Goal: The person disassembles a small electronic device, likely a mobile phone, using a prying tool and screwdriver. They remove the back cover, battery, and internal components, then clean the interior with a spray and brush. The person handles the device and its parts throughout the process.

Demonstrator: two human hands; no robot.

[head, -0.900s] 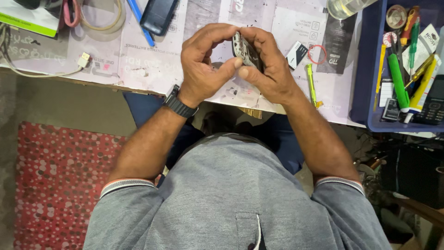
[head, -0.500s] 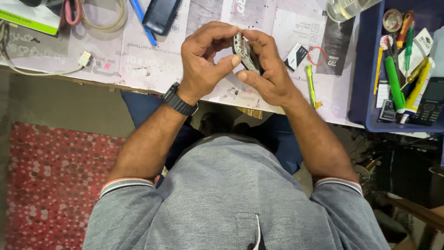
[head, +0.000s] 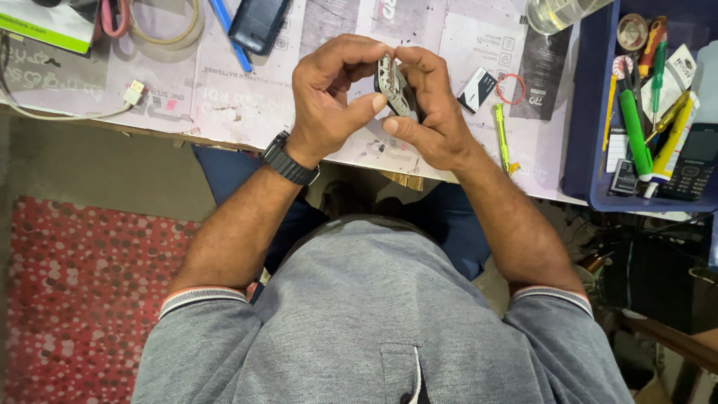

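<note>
Pinching a small grey circuit board (head: 391,84) between them, both hands are raised just above the near edge of the table (head: 247,112). The left hand (head: 329,93) curls its fingers over the top of the board and presses its thumb in from below, closed on the part. The right hand (head: 434,112) wraps around the other side, fingers shut on the board's upper edge and thumb pointing toward the left thumb. The board stands tilted on edge between the fingertips, clear of the tabletop. A dark watch (head: 290,158) sits on the left wrist.

Just beside the right hand lie a small black and white box (head: 477,90), a red ring (head: 511,88) and a yellow-green pen (head: 500,135). Farther right, a blue tray (head: 580,150) holds a green screwdriver (head: 634,123), other tools and a black keypad phone (head: 692,161). At the far edge of the table lie a dark phone (head: 258,22), a blue pen (head: 228,34) and a loop of clear tape (head: 164,26), with a white cable plug (head: 134,91) to the left. A red dotted mat (head: 82,299) covers the floor below.
</note>
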